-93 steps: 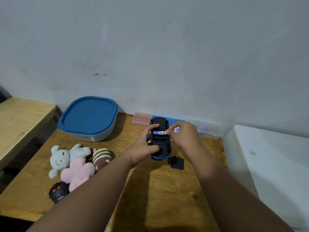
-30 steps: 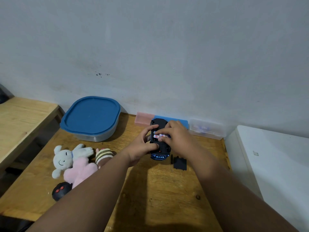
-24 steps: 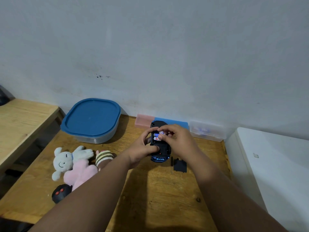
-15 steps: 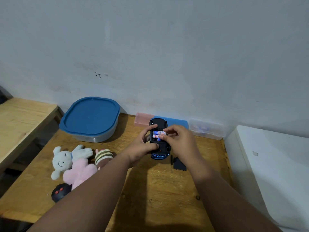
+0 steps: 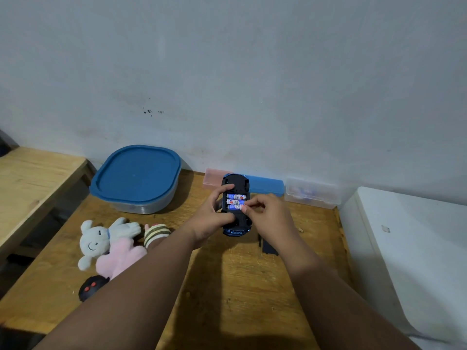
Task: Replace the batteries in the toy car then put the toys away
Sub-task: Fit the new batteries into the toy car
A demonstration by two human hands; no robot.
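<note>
While the left hand clamps the upturned toy car above the table, right hand fingertips pinch the nearest battery, lying crosswise, probably half-seated.

pink case at wall | blue case beside | clear box right

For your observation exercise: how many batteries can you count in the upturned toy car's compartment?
2: one battery in the farther slot, one battery nearer, under the right hand's fingertips. Others may be hidden by the hands.
</note>
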